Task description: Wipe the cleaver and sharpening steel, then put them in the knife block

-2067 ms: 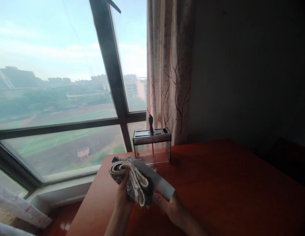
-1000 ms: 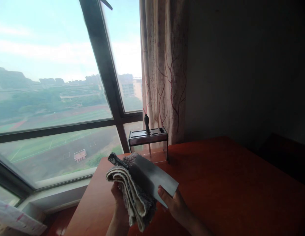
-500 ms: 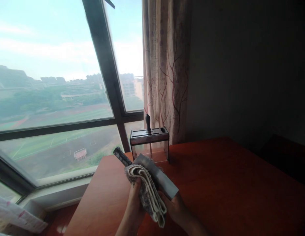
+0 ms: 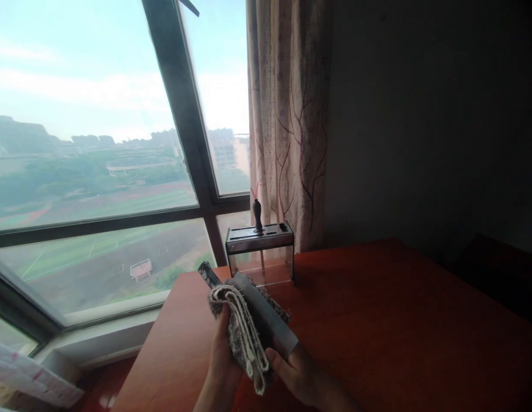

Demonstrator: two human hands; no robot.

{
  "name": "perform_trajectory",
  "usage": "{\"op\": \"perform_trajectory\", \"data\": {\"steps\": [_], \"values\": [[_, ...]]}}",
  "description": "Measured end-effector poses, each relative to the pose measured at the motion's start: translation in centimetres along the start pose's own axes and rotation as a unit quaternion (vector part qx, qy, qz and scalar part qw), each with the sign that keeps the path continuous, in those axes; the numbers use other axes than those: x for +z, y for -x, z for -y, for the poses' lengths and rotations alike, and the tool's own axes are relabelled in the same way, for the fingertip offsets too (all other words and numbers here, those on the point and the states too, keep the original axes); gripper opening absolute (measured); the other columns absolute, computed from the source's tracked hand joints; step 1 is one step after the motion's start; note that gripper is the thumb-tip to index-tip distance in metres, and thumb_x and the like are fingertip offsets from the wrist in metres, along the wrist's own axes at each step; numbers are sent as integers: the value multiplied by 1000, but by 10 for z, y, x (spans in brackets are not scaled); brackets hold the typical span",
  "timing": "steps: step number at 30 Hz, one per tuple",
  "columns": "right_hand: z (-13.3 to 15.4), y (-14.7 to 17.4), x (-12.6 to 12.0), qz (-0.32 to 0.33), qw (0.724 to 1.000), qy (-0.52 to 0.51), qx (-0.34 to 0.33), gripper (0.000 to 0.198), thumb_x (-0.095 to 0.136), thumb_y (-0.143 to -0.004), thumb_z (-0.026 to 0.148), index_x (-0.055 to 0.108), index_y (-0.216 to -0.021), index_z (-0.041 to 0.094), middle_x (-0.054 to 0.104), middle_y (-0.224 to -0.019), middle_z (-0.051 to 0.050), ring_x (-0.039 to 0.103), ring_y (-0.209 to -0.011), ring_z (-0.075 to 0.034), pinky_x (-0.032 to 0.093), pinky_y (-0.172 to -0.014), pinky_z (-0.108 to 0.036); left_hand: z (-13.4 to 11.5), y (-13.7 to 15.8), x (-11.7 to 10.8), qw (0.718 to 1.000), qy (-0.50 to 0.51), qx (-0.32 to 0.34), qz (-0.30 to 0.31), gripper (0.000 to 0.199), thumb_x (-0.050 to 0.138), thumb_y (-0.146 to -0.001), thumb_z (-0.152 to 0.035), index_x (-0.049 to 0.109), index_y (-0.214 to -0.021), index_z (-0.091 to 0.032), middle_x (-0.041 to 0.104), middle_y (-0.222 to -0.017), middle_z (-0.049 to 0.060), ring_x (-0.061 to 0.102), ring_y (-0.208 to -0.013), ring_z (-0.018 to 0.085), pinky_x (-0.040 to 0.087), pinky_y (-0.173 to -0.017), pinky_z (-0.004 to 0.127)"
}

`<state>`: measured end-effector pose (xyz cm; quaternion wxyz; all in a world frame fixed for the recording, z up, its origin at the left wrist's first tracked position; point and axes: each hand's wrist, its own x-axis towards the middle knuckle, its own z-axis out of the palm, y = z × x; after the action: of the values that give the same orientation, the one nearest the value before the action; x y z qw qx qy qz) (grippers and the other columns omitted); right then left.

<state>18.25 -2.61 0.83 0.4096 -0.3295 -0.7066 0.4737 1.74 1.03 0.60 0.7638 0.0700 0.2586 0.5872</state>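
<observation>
A kitchen cleaver (image 4: pixel 270 320) lies slantwise above the table, its dark handle (image 4: pixel 209 274) pointing away to the upper left. A folded grey-and-white cloth (image 4: pixel 240 329) is around part of it, and fuzzy cloth also shows beyond the blade's far edge. My left hand (image 4: pixel 220 349) is closed on the cloth near the handle, thumb on top. At the near end of the blade my right hand (image 4: pixel 296 369) is closed, its thumb by the cloth's lower edge; the fingers under the blade are hidden.
A clear-sided knife block (image 4: pixel 260 240) stands at the table's far edge with one black-handled tool (image 4: pixel 257 216) upright in it. The reddish-brown table (image 4: pixel 377 320) reaches right. Behind are a patterned curtain (image 4: pixel 287 114) and, left, a large window (image 4: pixel 94 143).
Both hands, the cloth and the cleaver have shifted slightly left. My right thumb now shows at the cloth's lower edge. The knife block stays in place.
</observation>
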Motion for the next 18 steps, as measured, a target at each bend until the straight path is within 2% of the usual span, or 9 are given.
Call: {"op": "perform_trajectory", "data": {"steps": [3,6,8,11,15,18], "values": [[-10,1,2,-50,999,12,17,42,43,-91,49,62,-113,19,67,-98,-8,61,-95,-23,47,-88,-32,-3,2,1,1000,-3,25,0,28,51,-87,-33,75,-84,-18,76,-84,7,69,-95,25,52,-90,34],[-22,0,4,-94,994,38,38,46,43,-89,54,68,-88,16,65,-76,-5,60,-77,-20,49,-72,-27,-8,4,4,997,0,72,-28,27,50,-88,-30,74,-85,-18,76,-81,6,71,-87,23,55,-85,33],[-25,-1,5,-92,994,43,38,49,43,-89,56,67,-76,15,60,-66,-3,57,-67,-17,46,-64,-25,-11,5,5,994,-1,95,-53,25,51,-87,-27,73,-84,-16,76,-76,6,72,-81,23,56,-80,32],[-25,-2,5,-55,997,23,41,54,40,-91,56,62,-64,15,53,-55,-1,53,-54,-13,42,-55,-23,-19,8,6,992,-6,109,-64,22,52,-86,-24,71,-84,-14,75,-71,6,72,-75,22,58,-74,32],[-26,-2,7,-44,998,8,54,60,39,-91,56,53,-49,16,46,-45,1,48,-45,-11,37,-49,-23,-27,10,3,989,-1,136,-57,19,52,-85,-18,71,-85,-13,75,-73,6,72,-72,21,58,-73,31],[-30,-1,11,-39,998,11,51,63,38,-91,57,51,-43,17,44,-40,1,46,-41,-10,34,-45,-22,-23,8,1,989,22,142,-30,22,50,-87,-20,71,-87,-14,76,-79,6,72,-77,21,57,-77,31]]}}
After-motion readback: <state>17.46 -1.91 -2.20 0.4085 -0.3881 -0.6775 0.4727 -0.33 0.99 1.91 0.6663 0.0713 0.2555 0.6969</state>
